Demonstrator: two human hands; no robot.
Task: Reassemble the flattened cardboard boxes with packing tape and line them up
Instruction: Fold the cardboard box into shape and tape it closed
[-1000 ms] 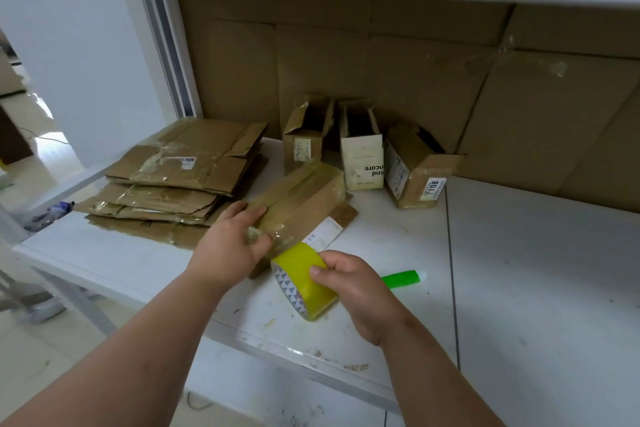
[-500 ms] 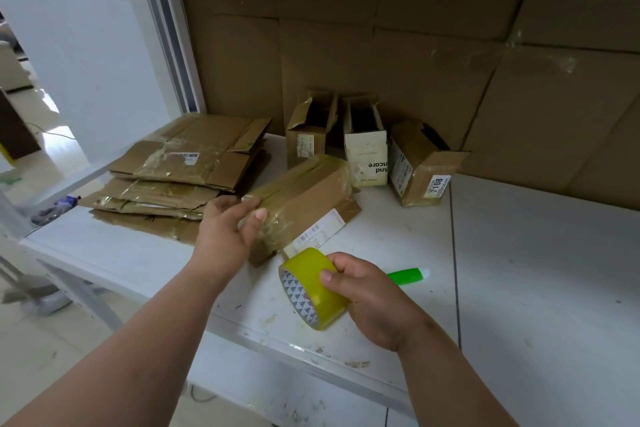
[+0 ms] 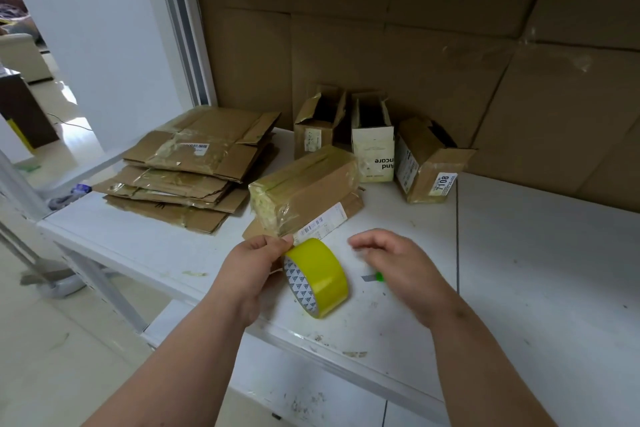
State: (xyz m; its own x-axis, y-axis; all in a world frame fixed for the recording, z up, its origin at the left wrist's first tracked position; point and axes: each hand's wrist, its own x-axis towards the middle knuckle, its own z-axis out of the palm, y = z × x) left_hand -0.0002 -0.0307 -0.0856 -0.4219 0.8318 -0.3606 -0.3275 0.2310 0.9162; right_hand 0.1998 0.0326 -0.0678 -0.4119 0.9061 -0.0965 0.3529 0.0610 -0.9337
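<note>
A yellow tape roll (image 3: 318, 276) stands on edge near the front of the white shelf (image 3: 519, 253). My left hand (image 3: 258, 262) grips its left side at the top. My right hand (image 3: 398, 262) hovers just right of the roll, fingers loosely curled, holding nothing. Right behind the roll lies a taped brown box (image 3: 304, 187) on its side. A stack of flattened boxes (image 3: 194, 163) lies at the left. Three assembled boxes (image 3: 372, 139) stand in a row at the back.
A green-handled cutter (image 3: 375, 277) lies on the shelf, mostly hidden under my right hand. Cardboard sheets (image 3: 450, 52) line the back wall. The shelf's front edge runs just below the roll, with floor to the left.
My right hand has let go of the tape roll and my left hand has left the taped box and taken the roll. The box now rests on the shelf.
</note>
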